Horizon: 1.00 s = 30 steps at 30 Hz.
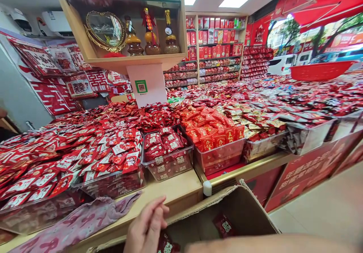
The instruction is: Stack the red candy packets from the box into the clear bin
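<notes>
The left hand [148, 226] is raised at the near edge of a cardboard carton [246, 207], fingers pressed close together and slightly bent, pointing up and right; whether they pinch anything, I cannot tell. The right hand is out of view; only a blurred forearm [272, 244] crosses below and right of these fingers. Right of the fingers, inside the carton, a dark red packet [225, 225] bears a pale double-happiness sign. A second packet [168, 245], similarly marked, lies just below the fingers, partly covered by the hand. The first packet is tilted, its long axis apparently sloping down to the right; the second's direction is too hidden to tell.

Above the fingers, a clear bin [168, 166] shows more double-happiness packets; up and right, orange-red packets [214, 132] carry gold characters. Farther up, a green-framed QR code [141, 87] marks a white post. Left of the fingers, a patterned cloth [82, 222] lies on the pale wooden counter [176, 192]. Stocked shelves [218, 48] line the back.
</notes>
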Each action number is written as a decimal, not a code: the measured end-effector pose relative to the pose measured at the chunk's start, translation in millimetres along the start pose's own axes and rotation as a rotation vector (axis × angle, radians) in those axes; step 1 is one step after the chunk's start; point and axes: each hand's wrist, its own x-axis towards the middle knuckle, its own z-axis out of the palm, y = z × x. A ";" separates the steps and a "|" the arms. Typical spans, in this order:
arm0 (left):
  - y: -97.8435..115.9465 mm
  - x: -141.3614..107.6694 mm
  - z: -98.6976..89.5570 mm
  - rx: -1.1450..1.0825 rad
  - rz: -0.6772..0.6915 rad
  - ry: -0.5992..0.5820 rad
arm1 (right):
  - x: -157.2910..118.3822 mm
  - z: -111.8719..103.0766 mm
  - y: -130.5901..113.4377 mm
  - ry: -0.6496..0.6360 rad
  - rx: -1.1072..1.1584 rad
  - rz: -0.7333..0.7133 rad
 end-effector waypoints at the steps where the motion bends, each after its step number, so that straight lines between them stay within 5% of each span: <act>1: 7.4 6.5 -3.5 -0.089 -0.118 -0.100 | 6.8 -8.2 0.1 -0.075 -0.010 -0.009; 5: 25.1 36.9 -0.5 -0.238 -0.248 -0.354 | 44.6 -37.1 -0.2 -0.215 -0.133 -0.076; 9: 22.2 59.7 17.1 -0.277 -0.182 -0.264 | 68.6 -40.1 8.7 -0.071 0.006 -0.066; 13: 10.6 68.9 26.9 -0.282 -0.190 -0.093 | 72.0 -19.7 33.6 0.221 0.416 0.303; 16: 6.6 69.2 30.1 -0.187 -0.179 -0.020 | 71.9 -5.6 51.1 0.249 0.505 0.467; 20: 7.8 66.7 31.1 -0.083 -0.204 -0.020 | 70.9 -1.5 59.2 0.275 0.413 0.453; 24: 5.1 63.5 30.3 -0.068 -0.196 0.010 | 68.2 -5.0 54.4 0.324 0.083 0.398; 30: -5.4 59.3 33.2 -0.354 -0.289 0.005 | 63.3 -4.7 52.1 0.323 -0.137 0.325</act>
